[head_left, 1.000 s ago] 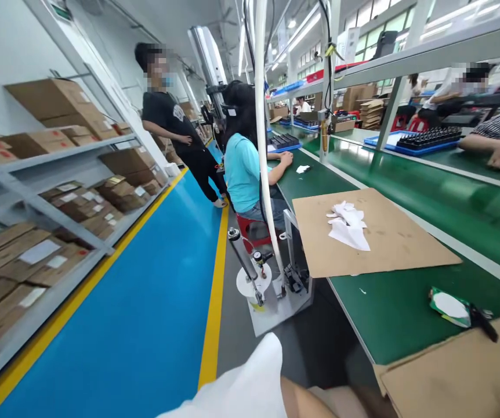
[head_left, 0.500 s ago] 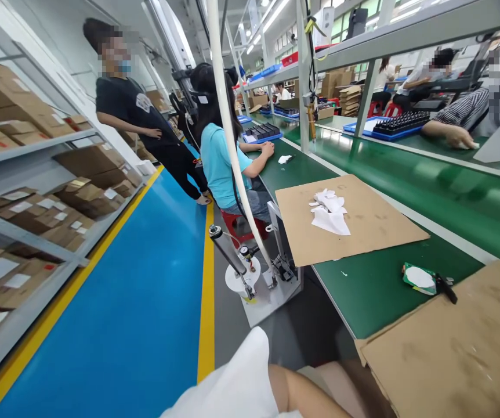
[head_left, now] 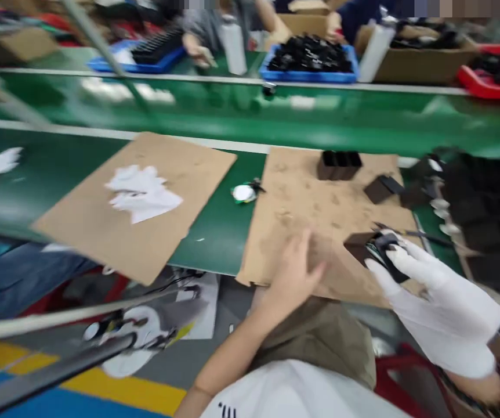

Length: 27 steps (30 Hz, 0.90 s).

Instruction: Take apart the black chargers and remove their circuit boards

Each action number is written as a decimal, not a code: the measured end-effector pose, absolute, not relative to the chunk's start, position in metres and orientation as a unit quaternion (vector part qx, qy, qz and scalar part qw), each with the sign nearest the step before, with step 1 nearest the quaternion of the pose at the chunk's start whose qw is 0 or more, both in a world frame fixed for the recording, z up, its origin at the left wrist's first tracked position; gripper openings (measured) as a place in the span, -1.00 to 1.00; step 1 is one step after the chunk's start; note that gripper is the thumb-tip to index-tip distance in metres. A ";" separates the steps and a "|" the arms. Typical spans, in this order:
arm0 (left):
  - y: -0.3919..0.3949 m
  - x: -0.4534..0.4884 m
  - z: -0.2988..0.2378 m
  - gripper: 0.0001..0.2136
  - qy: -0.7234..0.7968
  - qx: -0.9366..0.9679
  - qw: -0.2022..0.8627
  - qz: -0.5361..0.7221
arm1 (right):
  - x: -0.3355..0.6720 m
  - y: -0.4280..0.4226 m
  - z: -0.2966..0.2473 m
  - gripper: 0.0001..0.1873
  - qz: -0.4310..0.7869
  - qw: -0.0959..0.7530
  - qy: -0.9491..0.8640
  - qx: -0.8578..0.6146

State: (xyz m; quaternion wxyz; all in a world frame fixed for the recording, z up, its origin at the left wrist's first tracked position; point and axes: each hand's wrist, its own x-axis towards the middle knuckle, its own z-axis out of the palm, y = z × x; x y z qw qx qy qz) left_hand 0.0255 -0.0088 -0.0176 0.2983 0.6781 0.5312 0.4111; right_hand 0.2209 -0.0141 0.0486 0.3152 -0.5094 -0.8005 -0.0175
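Head: right hand (head_left: pixel 428 287) grips dark box (head_left: pixel 357 246); blue tray (head_left: pixel 308 76) holds parts (head_left: pixel 313 53).

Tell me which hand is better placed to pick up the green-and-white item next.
Probably the left hand: it looks empty and is nearer the green-and-white item; the gloved right hand grips a dark part.

I see room ahead of the left hand (head_left: pixel 296 273) across the cardboard (head_left: pixel 293 188); rightward, a dark box (head_left: pixel 357 247) blocks passage.
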 end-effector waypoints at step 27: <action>0.007 0.048 -0.003 -0.65 0.472 0.636 0.480 0.377 | 0.254 0.014 0.038 -0.75 0.100 0.253 -0.887 -0.372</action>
